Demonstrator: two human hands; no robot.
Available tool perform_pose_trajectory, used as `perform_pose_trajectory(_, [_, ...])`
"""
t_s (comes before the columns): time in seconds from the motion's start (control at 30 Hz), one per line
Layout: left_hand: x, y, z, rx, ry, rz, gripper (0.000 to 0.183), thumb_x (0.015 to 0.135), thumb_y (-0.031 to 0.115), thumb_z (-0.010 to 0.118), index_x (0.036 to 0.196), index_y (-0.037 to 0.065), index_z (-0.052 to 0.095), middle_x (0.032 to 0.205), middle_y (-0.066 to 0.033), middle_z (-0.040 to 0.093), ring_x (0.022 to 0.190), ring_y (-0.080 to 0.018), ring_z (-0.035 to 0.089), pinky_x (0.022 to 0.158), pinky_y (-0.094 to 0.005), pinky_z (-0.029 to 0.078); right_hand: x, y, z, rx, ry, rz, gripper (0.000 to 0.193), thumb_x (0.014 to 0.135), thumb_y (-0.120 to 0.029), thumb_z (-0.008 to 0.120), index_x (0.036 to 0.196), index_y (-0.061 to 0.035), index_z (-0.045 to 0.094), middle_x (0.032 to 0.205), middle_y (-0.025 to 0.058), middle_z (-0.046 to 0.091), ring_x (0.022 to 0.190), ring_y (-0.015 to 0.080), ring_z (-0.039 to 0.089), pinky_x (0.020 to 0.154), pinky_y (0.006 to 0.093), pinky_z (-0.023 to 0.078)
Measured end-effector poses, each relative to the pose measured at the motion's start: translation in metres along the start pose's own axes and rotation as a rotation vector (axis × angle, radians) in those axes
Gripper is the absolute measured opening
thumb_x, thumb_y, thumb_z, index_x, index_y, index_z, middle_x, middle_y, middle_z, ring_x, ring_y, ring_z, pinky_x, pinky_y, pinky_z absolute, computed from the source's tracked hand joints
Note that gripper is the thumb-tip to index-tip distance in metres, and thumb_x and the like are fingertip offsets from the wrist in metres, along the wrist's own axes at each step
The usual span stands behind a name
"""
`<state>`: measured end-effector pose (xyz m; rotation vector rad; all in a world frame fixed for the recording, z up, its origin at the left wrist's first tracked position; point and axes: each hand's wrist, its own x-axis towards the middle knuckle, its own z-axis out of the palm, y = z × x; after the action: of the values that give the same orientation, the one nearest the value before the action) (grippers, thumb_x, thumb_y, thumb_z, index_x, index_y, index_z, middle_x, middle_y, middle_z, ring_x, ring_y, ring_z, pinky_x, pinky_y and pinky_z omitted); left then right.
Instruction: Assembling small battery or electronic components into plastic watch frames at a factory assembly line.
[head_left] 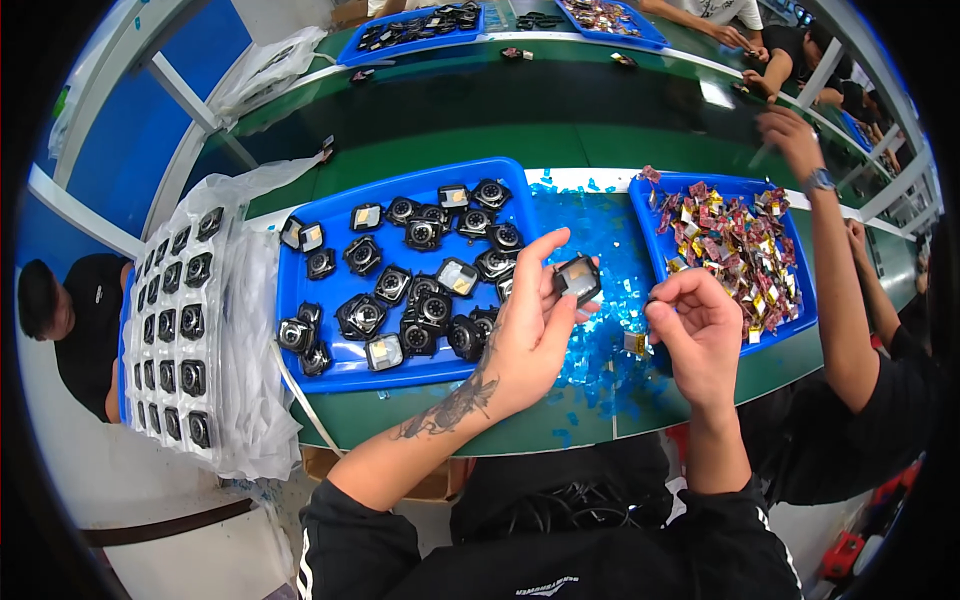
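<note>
My left hand [530, 335] holds a black smartwatch case [577, 280] between thumb and fingers, its grey rectangular face turned up. To the right of it, my right hand [695, 330] is closed, thumb and index finger pressed together. What sits in that pinch, if anything, is too small to name. Just below those fingertips shows a small silver-and-yellow piece [635, 343]; whether it hangs or lies on the table I cannot tell. Left of my hands, a blue tray [345, 372] carries several more watch cases, some showing round sensor backs, others grey rectangular faces.
A second blue tray [808, 300] at right is heaped with small red, yellow and silver parts. Blue film scraps [600, 370] cover the table between the trays. Stacked clear plastic trays [235, 370] of watch cases stand at left. A co-worker's arm [835, 270] reaches over the right side.
</note>
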<state>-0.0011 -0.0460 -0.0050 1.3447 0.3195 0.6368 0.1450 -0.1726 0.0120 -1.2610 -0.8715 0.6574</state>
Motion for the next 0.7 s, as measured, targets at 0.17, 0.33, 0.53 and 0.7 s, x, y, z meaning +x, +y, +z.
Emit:
perform_pose_trajectory(0.17, [0.000,-0.005,0.000,-0.110,-0.069,-0.022,0.044,0.097,-0.002,0.042,0.140,-0.001,0.032,0.138,-0.0171,0.048,0.123,-0.0217,0.053,0.104,-0.0367,0.045,0.006,-0.004,0.020,-0.357,-0.057,-0.088,0.014,0.082,0.004,0.069,0.095,0.0014,0.066,0.089,0.0074,0.068,0.081,0.0120,0.066,0.066,0.0246,0.054])
perform_pose_trajectory(0.33, [0.001,0.002,0.001,-0.191,-0.188,-0.078,0.045,0.098,-0.001,0.042,0.142,-0.002,0.033,0.140,-0.0153,0.047,0.123,-0.0203,0.052,0.104,-0.0356,0.045,0.012,-0.017,0.029,-0.590,-0.008,-0.171,0.013,0.078,0.003,0.072,0.090,0.0001,0.068,0.083,0.0069,0.070,0.073,0.0126,0.067,0.056,0.0249,0.049])
perform_pose_trajectory(0.53, [0.000,-0.001,0.001,-0.228,-0.198,-0.090,0.048,0.098,-0.001,0.041,0.145,-0.002,0.030,0.143,-0.0147,0.045,0.125,-0.0208,0.051,0.105,-0.0360,0.044,0.014,-0.018,0.029,-0.598,-0.007,-0.208,0.011,0.075,0.003,0.074,0.085,-0.0006,0.070,0.078,0.0080,0.068,0.067,0.0145,0.064,0.057,0.0256,0.049])
perform_pose_trajectory(0.7, [-0.001,-0.005,0.001,-0.171,-0.225,-0.018,0.048,0.098,-0.004,0.039,0.145,-0.002,0.030,0.145,-0.0165,0.041,0.128,-0.0238,0.049,0.107,-0.0377,0.042,0.015,-0.019,0.032,-0.623,-0.004,-0.247,0.013,0.074,0.003,0.074,0.086,-0.0007,0.070,0.074,0.0078,0.066,0.064,0.0158,0.062,0.059,0.0254,0.049])
